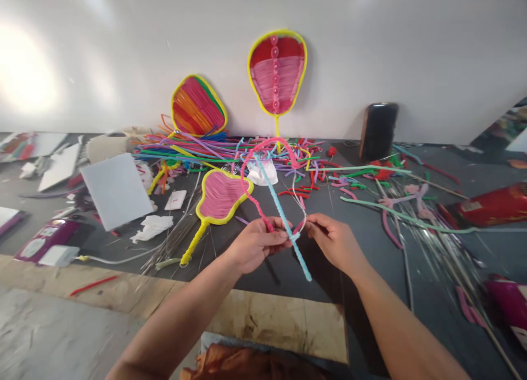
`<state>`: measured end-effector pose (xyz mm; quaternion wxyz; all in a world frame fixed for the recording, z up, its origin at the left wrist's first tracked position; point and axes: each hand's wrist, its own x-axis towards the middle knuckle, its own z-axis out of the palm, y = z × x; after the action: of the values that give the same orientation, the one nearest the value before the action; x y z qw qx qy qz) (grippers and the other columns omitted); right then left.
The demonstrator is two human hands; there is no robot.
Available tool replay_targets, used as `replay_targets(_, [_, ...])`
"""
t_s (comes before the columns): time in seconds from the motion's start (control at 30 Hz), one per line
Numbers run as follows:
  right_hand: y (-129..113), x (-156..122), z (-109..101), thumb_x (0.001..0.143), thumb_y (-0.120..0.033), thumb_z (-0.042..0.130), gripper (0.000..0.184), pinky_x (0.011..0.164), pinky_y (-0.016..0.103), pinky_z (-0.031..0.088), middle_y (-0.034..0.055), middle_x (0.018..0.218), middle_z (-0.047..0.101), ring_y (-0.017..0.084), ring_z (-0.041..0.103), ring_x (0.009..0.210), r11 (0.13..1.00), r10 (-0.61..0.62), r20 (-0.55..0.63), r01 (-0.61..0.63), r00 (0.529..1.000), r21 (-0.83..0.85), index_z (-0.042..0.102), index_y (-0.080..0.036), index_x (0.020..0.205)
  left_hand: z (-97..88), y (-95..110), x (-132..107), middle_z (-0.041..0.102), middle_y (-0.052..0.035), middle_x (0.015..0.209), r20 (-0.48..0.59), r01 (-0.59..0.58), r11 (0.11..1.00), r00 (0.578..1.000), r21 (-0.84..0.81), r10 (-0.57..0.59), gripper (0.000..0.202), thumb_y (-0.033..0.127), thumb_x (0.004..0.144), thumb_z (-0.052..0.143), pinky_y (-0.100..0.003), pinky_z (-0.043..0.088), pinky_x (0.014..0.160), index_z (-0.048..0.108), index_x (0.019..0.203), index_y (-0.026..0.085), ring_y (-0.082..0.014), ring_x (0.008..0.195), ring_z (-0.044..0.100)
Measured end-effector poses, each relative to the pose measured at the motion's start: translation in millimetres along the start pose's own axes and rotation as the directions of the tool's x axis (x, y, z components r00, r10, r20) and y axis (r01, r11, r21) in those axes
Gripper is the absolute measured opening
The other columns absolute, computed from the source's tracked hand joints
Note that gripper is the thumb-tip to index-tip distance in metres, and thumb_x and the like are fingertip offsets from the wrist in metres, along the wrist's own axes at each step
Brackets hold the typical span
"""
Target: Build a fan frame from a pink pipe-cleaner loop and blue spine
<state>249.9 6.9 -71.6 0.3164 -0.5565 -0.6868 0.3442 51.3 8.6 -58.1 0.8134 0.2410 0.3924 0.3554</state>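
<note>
My left hand (253, 245) is closed around the lower part of a pink pipe-cleaner loop (269, 141), where a light blue wrapped stem (276, 197) crosses it. The stem slants across the loop, its lower end sticking out below my fingers. On the loop's right side the pink covering gives way to bare white wire (305, 218). My right hand (335, 240) pinches at that wire, thumb and forefinger together; the exact grip is partly hidden. Just left of the loop lies a small pink fan with a yellow rim (224, 196).
Two finished-looking fans, one red and pink (284, 67) and one orange and red (200, 105), lean on the wall. Behind my hands lies a heap of coloured pipe cleaners (197, 149). A phone (379, 130) stands at right, near loose wires (442, 264) and a red can (494, 204).
</note>
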Motion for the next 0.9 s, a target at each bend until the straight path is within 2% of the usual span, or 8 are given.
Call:
replay_targets(0.2, [0.5,-2.9,6.7,0.090,-0.034,0.049,0.022,0.057,0.025,0.044,0.0004,0.067,0.067,0.016,0.060,0.058,0.985,-0.118,-0.140,0.099,0.983,-0.138,0.067,-0.022,0.086,3.9,-6.7,0.5,0.067,-0.0039,0.064,0.048,0.085,0.984,0.995,0.154,-0.093,0.020,0.022,0.064,0.080,-0.016,0.040,0.052,0.067,0.074,0.012,-0.0080,0.056,0.060])
replay_targets(0.33, [2.8,-3.2,12.0,0.091,-0.033,0.049,0.022,0.063,0.027,0.047,0.0015,0.074,0.070,0.017,0.064,0.067,0.983,-0.169,-0.133,0.156,0.977,-0.100,0.067,-0.023,0.085,6.8,-10.9,0.8,0.067,-0.0040,0.061,0.052,0.085,0.971,0.994,0.222,-0.099,0.016,0.023,0.062,0.079,-0.016,0.037,0.049,0.067,0.064,0.012,-0.0065,0.051,0.055])
replay_targets(0.43, [8.4,-0.3,13.4,0.088,-0.035,0.055,0.019,0.072,0.032,0.050,0.0049,0.090,0.070,0.020,0.063,0.080,0.978,-0.198,-0.173,0.181,0.965,-0.106,0.066,-0.023,0.096,8.4,-10.7,0.6,0.066,-0.0034,0.059,0.005,0.091,0.970,0.995,0.224,-0.095,0.016,0.022,0.059,0.078,-0.017,0.037,0.049,0.064,0.063,0.012,-0.0065,0.049,0.054])
replay_targets(0.6, [13.9,4.0,7.7,0.088,-0.030,0.054,0.030,0.077,0.038,0.051,0.0110,0.112,0.060,0.023,0.057,0.096,0.987,-0.160,-0.467,0.147,0.870,-0.065,0.056,-0.020,0.116,7.5,-5.1,3.4,0.061,-0.0007,0.055,-0.166,0.041,0.962,0.986,0.271,0.005,0.014,0.020,0.059,0.071,-0.017,0.040,0.049,0.059,0.062,0.013,-0.0070,0.048,0.053])
replay_targets(0.7, [5.7,-0.2,4.9,0.089,-0.022,0.052,0.026,0.079,0.039,0.051,0.0107,0.109,0.059,0.023,0.057,0.098,0.967,-0.243,-0.556,0.243,0.795,-0.074,0.055,-0.021,0.114,6.9,-4.9,5.2,0.060,-0.0004,0.057,-0.209,0.003,0.945,0.975,0.326,0.069,0.011,0.017,0.059,0.067,-0.021,0.047,0.055,0.057,0.062,0.014,-0.0087,0.051,0.056])
replay_targets(0.77, [-3.2,-5.2,5.5,0.086,-0.014,0.055,0.027,0.085,0.042,0.048,0.0092,0.104,0.062,0.024,0.057,0.099,0.912,-0.409,-0.511,0.348,0.756,-0.215,0.058,-0.023,0.111,6.8,-7.0,5.3,0.060,0.0002,0.059,-0.190,-0.019,0.925,0.977,0.379,0.098,0.008,0.015,0.059,0.063,-0.025,0.051,0.060,0.059,0.066,0.014,-0.0100,0.053,0.057])
replay_targets(0.83, [-11.9,-9.9,8.1,0.082,-0.008,0.059,0.031,0.090,0.043,0.046,0.0075,0.100,0.066,0.024,0.056,0.102,0.814,-0.575,-0.391,0.453,0.718,-0.364,0.061,-0.024,0.108,6.2,-9.9,4.8,0.059,0.0015,0.059,-0.152,-0.048,0.879,0.979,0.474,0.135,0.010,0.013,0.060,0.059,-0.025,0.051,0.060,0.059,0.070,0.014,-0.0106,0.055,0.058])
replay_targets(0.9, [-18.1,-12.9,11.7,0.080,-0.006,0.061,0.035,0.093,0.043,0.046,0.0062,0.102,0.069,0.025,0.054,0.107,0.722,-0.671,-0.275,0.524,0.689,-0.451,0.062,-0.023,0.110,4.6,-13.0,4.3,0.057,0.0028,0.059,-0.111,-0.067,0.815,0.981,0.575,0.159,0.011,0.012,0.061,0.057,-0.023,0.050,0.056,0.059,0.072,0.015,-0.0111,0.055,0.057])
